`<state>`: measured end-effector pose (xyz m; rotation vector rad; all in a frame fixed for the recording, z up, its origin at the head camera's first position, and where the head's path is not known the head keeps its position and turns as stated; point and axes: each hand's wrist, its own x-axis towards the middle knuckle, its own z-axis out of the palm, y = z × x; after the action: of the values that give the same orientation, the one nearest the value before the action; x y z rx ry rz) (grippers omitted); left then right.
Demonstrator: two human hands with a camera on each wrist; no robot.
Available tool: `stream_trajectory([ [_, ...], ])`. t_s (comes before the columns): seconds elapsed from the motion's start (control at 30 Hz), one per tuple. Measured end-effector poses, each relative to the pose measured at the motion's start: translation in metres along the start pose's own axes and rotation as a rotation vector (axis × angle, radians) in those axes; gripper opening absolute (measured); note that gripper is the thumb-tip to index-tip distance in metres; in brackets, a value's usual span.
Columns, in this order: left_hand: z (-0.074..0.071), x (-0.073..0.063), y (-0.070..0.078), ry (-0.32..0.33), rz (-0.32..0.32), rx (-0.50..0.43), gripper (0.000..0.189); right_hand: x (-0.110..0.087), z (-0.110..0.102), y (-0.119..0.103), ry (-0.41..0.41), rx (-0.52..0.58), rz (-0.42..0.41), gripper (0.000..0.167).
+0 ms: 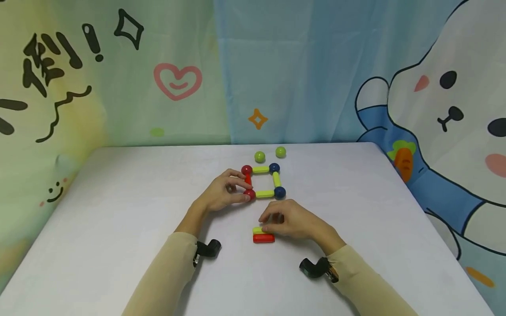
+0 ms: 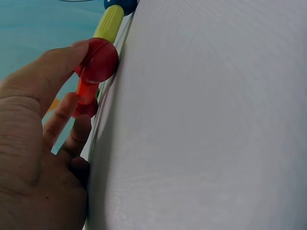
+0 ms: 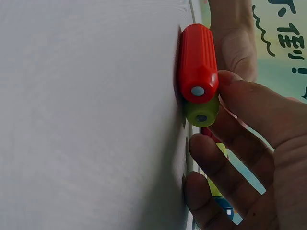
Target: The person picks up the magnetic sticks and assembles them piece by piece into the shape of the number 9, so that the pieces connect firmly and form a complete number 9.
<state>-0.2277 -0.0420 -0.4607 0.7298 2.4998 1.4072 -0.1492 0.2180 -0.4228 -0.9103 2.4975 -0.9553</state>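
A square of magnetic rods and balls lies on the white table. Its left side is a red rod (image 1: 248, 179) between two red balls (image 1: 247, 170); two blue balls (image 1: 280, 192) and several yellow-green rods (image 1: 265, 193) form the rest. My left hand (image 1: 221, 192) holds that left side, thumb on the near red ball (image 2: 101, 64) and a finger at the red rod (image 2: 87, 92). Nearer to me, a loose yellow-green rod (image 1: 257, 230) lies against a loose red rod (image 1: 263, 238). My right hand (image 1: 296, 219) pinches the yellow-green rod between thumb and forefinger.
Two green balls (image 1: 259, 156) sit beyond the square, close to the table's far edge. Behind the table (image 1: 130, 210) hangs a printed curtain (image 1: 189, 35). Each wrist wears a small black camera (image 1: 315, 267).
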Motion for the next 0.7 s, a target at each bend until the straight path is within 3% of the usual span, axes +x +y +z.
stream_trajectory([
  [0.33,0.000,-0.001,0.000,-0.008,-0.016,-0.013,0.027,-0.004,-0.005,0.004,-0.043,0.007,0.008,0.011],
  [0.7,-0.003,0.000,0.001,-0.016,-0.047,-0.021,0.027,-0.010,-0.011,0.008,-0.071,-0.033,0.029,0.015],
])
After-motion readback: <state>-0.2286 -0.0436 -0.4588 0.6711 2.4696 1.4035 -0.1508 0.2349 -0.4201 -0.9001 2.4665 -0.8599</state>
